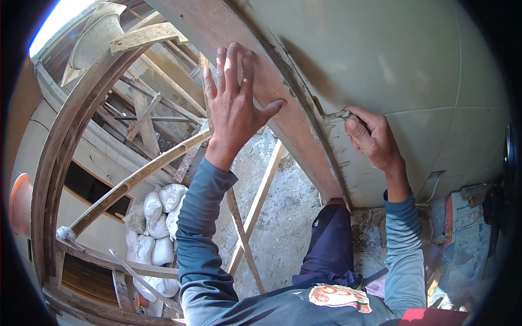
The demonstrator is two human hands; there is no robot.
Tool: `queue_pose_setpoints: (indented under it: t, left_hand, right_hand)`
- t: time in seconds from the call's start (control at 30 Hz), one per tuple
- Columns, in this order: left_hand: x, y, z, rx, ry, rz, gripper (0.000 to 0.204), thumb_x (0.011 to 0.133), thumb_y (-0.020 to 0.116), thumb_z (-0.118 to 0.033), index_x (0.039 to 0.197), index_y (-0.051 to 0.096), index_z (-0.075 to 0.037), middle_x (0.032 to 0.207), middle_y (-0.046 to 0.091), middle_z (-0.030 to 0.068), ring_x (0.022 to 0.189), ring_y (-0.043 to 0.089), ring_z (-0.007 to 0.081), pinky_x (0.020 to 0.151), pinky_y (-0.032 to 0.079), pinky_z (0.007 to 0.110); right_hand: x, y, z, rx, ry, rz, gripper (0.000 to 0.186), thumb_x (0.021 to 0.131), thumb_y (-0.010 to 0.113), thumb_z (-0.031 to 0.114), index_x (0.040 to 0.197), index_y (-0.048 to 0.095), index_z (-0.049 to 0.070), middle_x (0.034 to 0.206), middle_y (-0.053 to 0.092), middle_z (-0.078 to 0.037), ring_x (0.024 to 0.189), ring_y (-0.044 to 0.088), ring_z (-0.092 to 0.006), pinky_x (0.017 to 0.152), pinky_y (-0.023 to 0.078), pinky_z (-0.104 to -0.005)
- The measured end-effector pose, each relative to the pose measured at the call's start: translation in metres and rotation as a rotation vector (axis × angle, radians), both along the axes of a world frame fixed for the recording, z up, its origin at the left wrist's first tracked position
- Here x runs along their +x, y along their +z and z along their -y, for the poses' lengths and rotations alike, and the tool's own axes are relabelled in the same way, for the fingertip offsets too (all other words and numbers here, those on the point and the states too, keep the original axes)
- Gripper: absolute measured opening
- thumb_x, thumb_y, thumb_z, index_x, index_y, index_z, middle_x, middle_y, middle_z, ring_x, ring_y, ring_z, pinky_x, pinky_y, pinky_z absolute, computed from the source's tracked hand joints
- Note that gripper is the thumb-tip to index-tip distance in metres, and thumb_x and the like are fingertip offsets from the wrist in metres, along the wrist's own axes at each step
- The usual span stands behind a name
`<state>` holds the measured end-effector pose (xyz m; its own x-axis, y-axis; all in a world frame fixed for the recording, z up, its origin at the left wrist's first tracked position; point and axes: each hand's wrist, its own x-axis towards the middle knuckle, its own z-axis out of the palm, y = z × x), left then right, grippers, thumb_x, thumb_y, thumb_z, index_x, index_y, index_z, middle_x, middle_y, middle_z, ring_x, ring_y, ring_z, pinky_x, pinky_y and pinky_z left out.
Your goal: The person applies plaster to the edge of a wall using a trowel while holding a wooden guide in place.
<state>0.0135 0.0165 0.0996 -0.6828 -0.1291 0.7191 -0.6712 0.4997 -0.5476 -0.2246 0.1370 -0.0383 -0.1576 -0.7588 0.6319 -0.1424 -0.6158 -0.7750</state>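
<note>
My left hand (235,103) is spread flat, fingers apart, against a long pinkish-brown board (307,146) that runs along the edge of a wall. Wrapped round the handle of a small trowel (335,114) is my right hand (376,140). The trowel's thin metal neck points left, toward the seam between the board and the pale tiled wall (418,70). Its blade lies along that seam and shows only edge-on. Rough grey mortar (283,60) lines the joint beside the board.
Wooden braces (255,206) cross to the left of my legs. A bamboo pole (147,176) slants toward a curved timber frame (60,146). White sacks (157,223) are stacked behind it. Printed paper sheets (462,239) lie on the floor (288,217) at the right.
</note>
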Motion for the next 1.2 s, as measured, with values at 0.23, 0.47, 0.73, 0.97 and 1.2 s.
queue_pose_setpoints:
  t: [0.23, 0.47, 0.73, 0.97, 1.2]
  left_hand:
    - [0.000, 0.002, -0.003, 0.013, -0.017, -0.005, 0.113, 0.066, 0.083, -0.065, 0.150, 0.040, -0.004, 0.159, 0.026, 0.0217, 0.150, 0.023, 0.0415, 0.118, 0.022, 0.062]
    - [0.006, 0.004, 0.001, 0.020, -0.041, -0.009, 0.112, 0.064, 0.086, -0.062, 0.150, 0.042, -0.005, 0.161, 0.025, 0.0213, 0.150, 0.022, 0.0404, 0.120, 0.022, 0.057]
    - [-0.001, 0.013, 0.001, 0.057, -0.108, 0.004, 0.097, 0.066, 0.085, -0.054, 0.144, 0.050, -0.008, 0.163, 0.027, 0.0147, 0.151, 0.024, 0.0358, 0.121, 0.023, 0.052]
    - [0.004, 0.011, 0.001, 0.064, -0.061, -0.009, 0.105, 0.062, 0.090, -0.046, 0.150, 0.045, -0.011, 0.164, 0.026, 0.0155, 0.152, 0.024, 0.0353, 0.121, 0.022, 0.054]
    - [0.000, 0.012, -0.004, 0.063, -0.028, 0.001, 0.103, 0.063, 0.089, -0.050, 0.148, 0.048, -0.010, 0.163, 0.026, 0.0166, 0.151, 0.025, 0.0355, 0.120, 0.021, 0.055]
  right_hand:
    - [0.004, -0.027, 0.012, 0.021, 0.055, -0.019, 0.042, 0.101, 0.058, 0.028, 0.119, 0.062, -0.010, 0.065, 0.051, 0.000, 0.057, 0.045, -0.0063, 0.051, 0.040, -0.0263]
    - [0.020, 0.027, -0.003, -0.049, -0.016, 0.059, 0.043, 0.101, 0.059, 0.028, 0.120, 0.061, -0.010, 0.068, 0.053, -0.003, 0.059, 0.048, -0.0075, 0.053, 0.041, -0.0261]
    - [0.047, 0.052, 0.011, -0.329, -0.378, -0.246, 0.019, 0.097, 0.059, 0.013, 0.097, 0.058, -0.007, 0.088, 0.062, -0.029, 0.084, 0.061, -0.0491, 0.072, 0.048, -0.0501]
    - [0.013, 0.040, -0.023, -0.068, -0.190, -0.143, 0.029, 0.098, 0.061, 0.019, 0.106, 0.064, -0.009, 0.070, 0.056, -0.020, 0.061, 0.047, -0.0209, 0.060, 0.043, -0.0367]
    - [0.017, 0.047, 0.005, -0.312, -0.331, -0.311, 0.027, 0.098, 0.059, 0.013, 0.110, 0.061, -0.011, 0.091, 0.064, -0.031, 0.082, 0.063, -0.0475, 0.071, 0.050, -0.0476]
